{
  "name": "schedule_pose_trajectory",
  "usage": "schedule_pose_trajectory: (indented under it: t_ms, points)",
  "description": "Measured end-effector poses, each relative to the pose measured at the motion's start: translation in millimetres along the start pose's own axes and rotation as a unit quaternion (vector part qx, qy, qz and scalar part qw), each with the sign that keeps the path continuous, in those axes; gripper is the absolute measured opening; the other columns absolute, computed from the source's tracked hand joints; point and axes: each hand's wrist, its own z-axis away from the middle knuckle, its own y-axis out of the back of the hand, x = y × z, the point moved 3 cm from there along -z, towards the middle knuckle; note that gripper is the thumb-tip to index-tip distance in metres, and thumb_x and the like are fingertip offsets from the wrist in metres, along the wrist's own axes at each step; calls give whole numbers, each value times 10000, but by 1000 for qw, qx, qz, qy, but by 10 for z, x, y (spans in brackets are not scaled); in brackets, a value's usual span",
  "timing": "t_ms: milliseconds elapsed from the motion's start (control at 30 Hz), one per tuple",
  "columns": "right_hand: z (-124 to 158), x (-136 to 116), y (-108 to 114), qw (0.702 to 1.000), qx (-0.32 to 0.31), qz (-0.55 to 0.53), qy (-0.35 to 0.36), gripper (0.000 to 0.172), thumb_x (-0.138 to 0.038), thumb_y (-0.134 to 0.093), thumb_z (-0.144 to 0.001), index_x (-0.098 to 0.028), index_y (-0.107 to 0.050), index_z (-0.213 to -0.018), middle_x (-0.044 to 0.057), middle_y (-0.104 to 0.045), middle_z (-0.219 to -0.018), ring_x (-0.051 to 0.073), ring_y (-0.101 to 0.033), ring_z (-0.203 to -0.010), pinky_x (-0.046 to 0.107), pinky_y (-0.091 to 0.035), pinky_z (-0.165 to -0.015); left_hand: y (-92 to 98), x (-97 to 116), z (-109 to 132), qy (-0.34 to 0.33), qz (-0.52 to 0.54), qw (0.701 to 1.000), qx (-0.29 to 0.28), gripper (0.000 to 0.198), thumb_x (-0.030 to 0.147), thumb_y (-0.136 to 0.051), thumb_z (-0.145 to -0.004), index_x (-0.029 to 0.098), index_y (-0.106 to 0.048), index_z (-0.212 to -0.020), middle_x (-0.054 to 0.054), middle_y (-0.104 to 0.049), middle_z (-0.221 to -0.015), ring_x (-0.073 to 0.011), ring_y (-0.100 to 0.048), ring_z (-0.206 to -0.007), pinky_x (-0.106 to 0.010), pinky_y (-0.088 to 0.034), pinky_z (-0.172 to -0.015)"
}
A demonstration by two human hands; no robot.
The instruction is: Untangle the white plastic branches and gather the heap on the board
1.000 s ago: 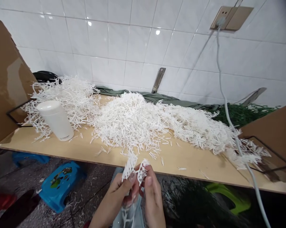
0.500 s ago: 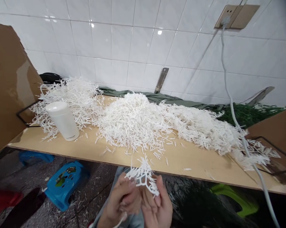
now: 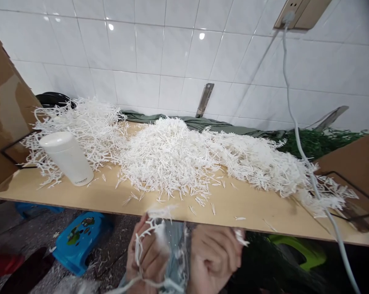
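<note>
the left hand [image 3: 149, 249] is hanging just off the near edge of the wooden table [image 3: 254, 206], its fingers bending inward and seeming to clamp a branched white strand [image 3: 138, 249]; blur is hiding the exact grip. the right hand [image 3: 213, 253] is hovering near it, on its right, its fingers folding together on a small white sprig [image 3: 240, 237] that is poking out at the right. on the table, a pile of white sprigs [image 3: 169, 159] is lying in the middle, a tangle of white strands [image 3: 89, 122] is spreading at the far left, and a looser white heap [image 3: 258, 163] is stretching rightward. a white bottle [image 3: 67, 159] is standing on the left, nearer than the tangle. a white cable [image 3: 286, 77] is running down on the right, passing in front of the looser heap. a blue stool [image 3: 80, 245] is standing at the near left.
</note>
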Motion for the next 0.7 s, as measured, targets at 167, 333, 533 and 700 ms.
schedule_pose_trajectory:
  t_ms: [167,333,533,700]
  points:
    - [-29,-241,136,985,40,40,164,537,-505,-379,-917,-196,-276,-490,-80,-205,-365,83,-191,-311,236,-260,-410,-101,53,-54,21,122,980,-156,683,404,-622,-832,195,-117,-422,108,-42,-283,-10,-24,-234,-146,-128,-246]
    - [-351,-79,326,903,181,337,198,289,-395,-531,-836,-203,-542,-619,4,-543,-596,188,-497,-654,400,-387,-787,-156,141,-20,14,67,987,-146,623,364,-590,-871,171,-164,-459,105,-107,-347,3,-72,-288,-119,-184,-314]
    - [-739,313,677,732,179,640,152,416,-356,-351,-878,-131,-685,-983,172,-633,-1156,359,-437,-1160,634,-135,-972,-133,249,-34,17,37,985,-170,619,376,-603,-862,166,-183,-459,104,-110,-348,3,-68,-287,-126,-151,-310]
    - [-712,271,655,749,234,589,192,432,-531,-487,-848,-184,-738,-790,127,-706,-865,336,-512,-1088,608,-100,-1005,-139,298,-37,15,69,978,-194,646,357,-610,-863,156,-158,-448,99,-94,-321,2,-49,-276,-129,-118,-299]
